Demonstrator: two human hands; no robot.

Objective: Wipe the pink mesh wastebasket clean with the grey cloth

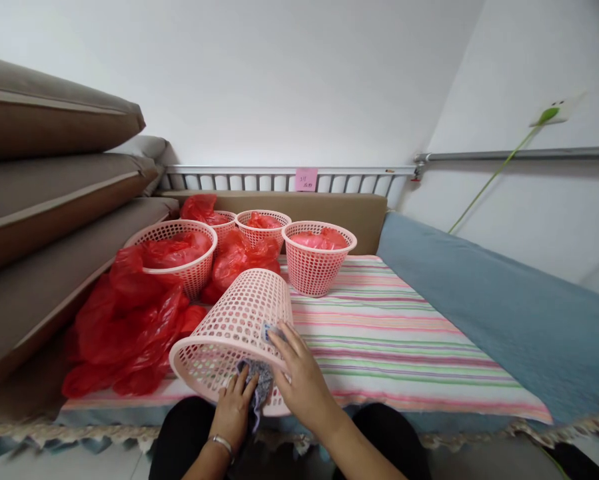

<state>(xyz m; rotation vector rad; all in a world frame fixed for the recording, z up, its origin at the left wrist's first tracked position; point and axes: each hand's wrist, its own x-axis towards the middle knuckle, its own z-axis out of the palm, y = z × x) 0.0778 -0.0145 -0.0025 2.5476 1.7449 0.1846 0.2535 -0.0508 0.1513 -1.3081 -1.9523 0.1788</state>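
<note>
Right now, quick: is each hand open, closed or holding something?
Left hand: on the cloth at the basket's mouth; whether gripping can't be told.
Right hand: holding the tipped basket by its rim.

At your eleven o'clock, a pale-pink basket (249,303), lattice-patterned, and mottled grey cloth (264,381); at ten, translucent red plastic bags (129,327); at one, a white sheet (379,340) striped pink, green and maroon; at two, plain dusty-blue fabric (484,293).
</note>
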